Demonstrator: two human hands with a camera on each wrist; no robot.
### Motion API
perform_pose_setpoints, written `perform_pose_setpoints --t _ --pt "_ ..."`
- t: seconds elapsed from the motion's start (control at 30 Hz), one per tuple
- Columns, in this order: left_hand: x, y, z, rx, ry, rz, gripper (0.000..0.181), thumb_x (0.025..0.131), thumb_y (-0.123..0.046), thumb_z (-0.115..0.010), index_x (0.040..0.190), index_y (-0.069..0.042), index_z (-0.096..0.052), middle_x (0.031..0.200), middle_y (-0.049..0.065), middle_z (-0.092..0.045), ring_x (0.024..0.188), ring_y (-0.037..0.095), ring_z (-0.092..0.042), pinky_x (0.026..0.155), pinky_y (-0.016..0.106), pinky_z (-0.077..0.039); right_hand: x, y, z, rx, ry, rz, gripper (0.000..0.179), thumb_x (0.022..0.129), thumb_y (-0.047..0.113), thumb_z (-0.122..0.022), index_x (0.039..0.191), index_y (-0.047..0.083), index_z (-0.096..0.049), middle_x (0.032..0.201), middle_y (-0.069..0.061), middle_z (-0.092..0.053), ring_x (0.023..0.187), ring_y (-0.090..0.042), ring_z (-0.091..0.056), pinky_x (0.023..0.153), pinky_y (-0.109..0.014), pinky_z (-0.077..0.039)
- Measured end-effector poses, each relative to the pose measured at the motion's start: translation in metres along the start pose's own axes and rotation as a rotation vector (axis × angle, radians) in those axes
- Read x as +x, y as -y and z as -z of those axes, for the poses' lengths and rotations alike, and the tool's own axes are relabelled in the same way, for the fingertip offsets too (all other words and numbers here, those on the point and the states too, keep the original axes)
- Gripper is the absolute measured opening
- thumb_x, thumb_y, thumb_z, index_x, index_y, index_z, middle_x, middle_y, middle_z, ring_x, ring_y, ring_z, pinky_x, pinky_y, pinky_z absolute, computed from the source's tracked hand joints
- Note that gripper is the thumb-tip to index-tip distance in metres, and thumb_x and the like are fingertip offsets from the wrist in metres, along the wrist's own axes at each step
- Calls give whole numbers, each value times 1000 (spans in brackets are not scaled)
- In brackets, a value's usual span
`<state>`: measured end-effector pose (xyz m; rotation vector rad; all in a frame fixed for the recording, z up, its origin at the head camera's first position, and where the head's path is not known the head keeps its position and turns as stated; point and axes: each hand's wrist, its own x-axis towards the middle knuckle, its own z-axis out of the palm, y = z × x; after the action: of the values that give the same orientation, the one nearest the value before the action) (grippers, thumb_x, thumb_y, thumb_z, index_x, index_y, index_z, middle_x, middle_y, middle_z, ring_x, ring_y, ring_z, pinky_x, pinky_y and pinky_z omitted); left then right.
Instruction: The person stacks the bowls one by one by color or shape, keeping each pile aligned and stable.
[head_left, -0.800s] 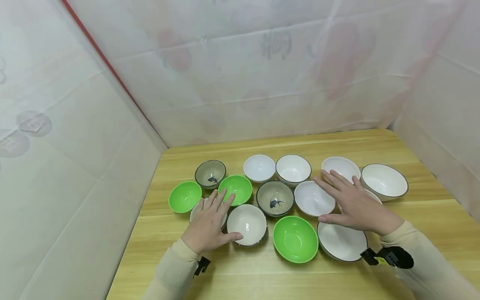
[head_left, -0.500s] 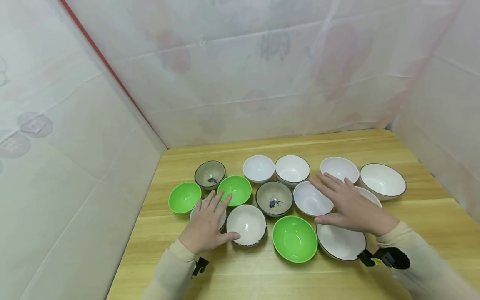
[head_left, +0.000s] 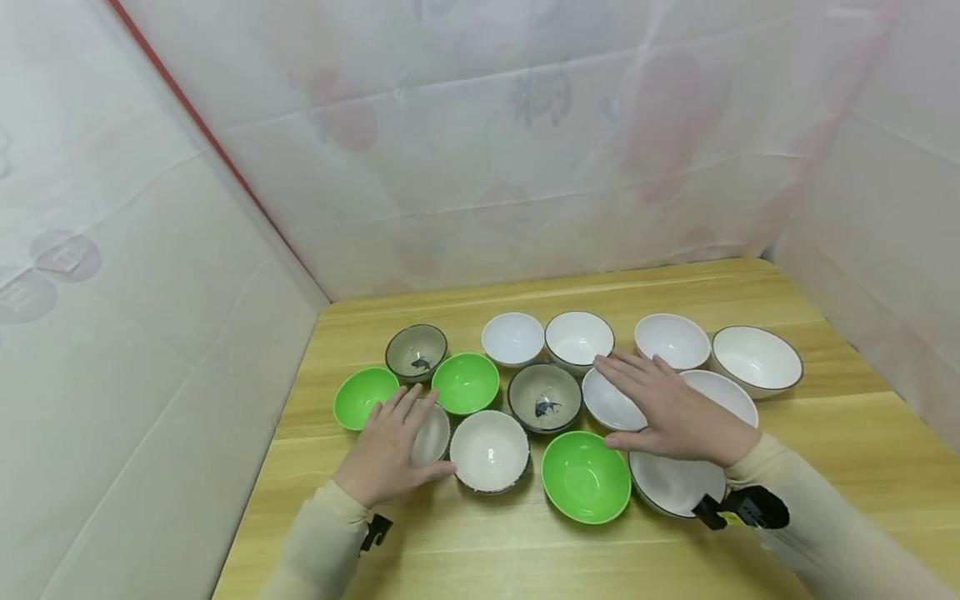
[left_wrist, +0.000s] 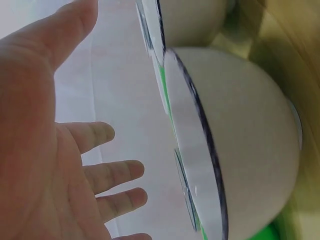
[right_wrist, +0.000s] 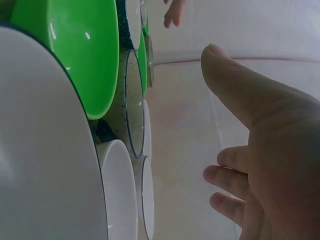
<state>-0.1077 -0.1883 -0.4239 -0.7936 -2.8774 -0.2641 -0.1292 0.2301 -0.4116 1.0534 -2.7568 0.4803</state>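
Note:
My left hand (head_left: 390,450), fingers spread and holding nothing, hovers over a cream bowl (head_left: 432,435) that it partly covers. In the left wrist view, a gap shows between its fingers and a dark-rimmed bowl (left_wrist: 240,130). Beside the thumb stands another cream bowl (head_left: 490,452). My right hand (head_left: 675,412) hangs palm down above the right-hand bowls with fingers extended. It overlaps a white bowl (head_left: 607,400), a second white bowl (head_left: 723,396) and a large dark-rimmed white bowl (head_left: 675,487). Left of that large bowl sits a green bowl (head_left: 587,477).
Two grey fish-pattern bowls, one at the middle (head_left: 545,398), stand among smaller green bowls (head_left: 466,383). Several white bowls line the back, including a dark-rimmed bowl (head_left: 756,360) far right. The wooden table (head_left: 480,558) meets sheeted walls (head_left: 480,167) at the back and sides.
Both hands have drifted left, still above the bowls; the right hand uncovers more of the white bowls at right. The view has shifted slightly. The bowls keep their arrangement.

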Motion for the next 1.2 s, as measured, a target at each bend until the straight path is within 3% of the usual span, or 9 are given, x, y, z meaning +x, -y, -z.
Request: perform_pose_setpoints --t 0.2,0.37,0.6,0.77,0.83,0.93,1.2 --pt "-3 11 3 8 11 -1 106 70 -74 -66 148 -9 -36 146 22 -40 134 43 -35 100 68 -31 10 8 -1 46 14 47 94 80 61 -67 149 7 -33 151 -9 -37 139 -36 -29 105 -67 -20" --pt "-5 16 4 -3 34 -1 107 69 -71 -69 148 -7 -36 145 22 -40 133 45 -35 98 69 -31 22 24 -2 66 42 96 94 80 61 -67 146 2 -36 149 -13 -37 136 -36 -33 107 -58 -27" --pt "-5 23 2 -34 69 -2 116 59 -72 -76 148 -9 -37 145 22 -40 133 46 -34 98 70 -31 41 55 -12 76 120 177 97 77 61 -70 145 0 -38 147 -14 -40 136 -34 -34 109 -52 -28" --pt "-5 27 2 -26 84 -18 123 53 -73 -78 149 -9 -35 144 22 -42 133 46 -34 98 70 -31 53 69 -20 23 166 203 102 78 75 -55 147 3 -35 148 -12 -40 136 -31 -33 111 -46 -27" --pt "-5 29 1 -26 87 -27 124 51 -72 -79 148 -9 -35 143 22 -43 133 46 -34 97 70 -32 58 74 -23 -5 186 204 105 78 79 -48 149 4 -32 148 -10 -39 137 -29 -31 112 -46 -25" --pt "-5 31 1 -30 89 -36 125 50 -72 -80 148 -9 -36 142 22 -44 133 46 -34 96 71 -32 63 80 -27 -29 222 197 107 76 81 -48 151 6 -28 150 -9 -36 139 -30 -29 112 -52 -23" --pt "-7 35 -4 -19 99 -15 127 45 -70 -83 148 -12 -37 142 23 -43 134 46 -32 98 71 -30 75 91 -44 -63 288 192 109 72 73 -65 150 4 -29 151 -11 -36 141 -31 -25 109 -61 -22"
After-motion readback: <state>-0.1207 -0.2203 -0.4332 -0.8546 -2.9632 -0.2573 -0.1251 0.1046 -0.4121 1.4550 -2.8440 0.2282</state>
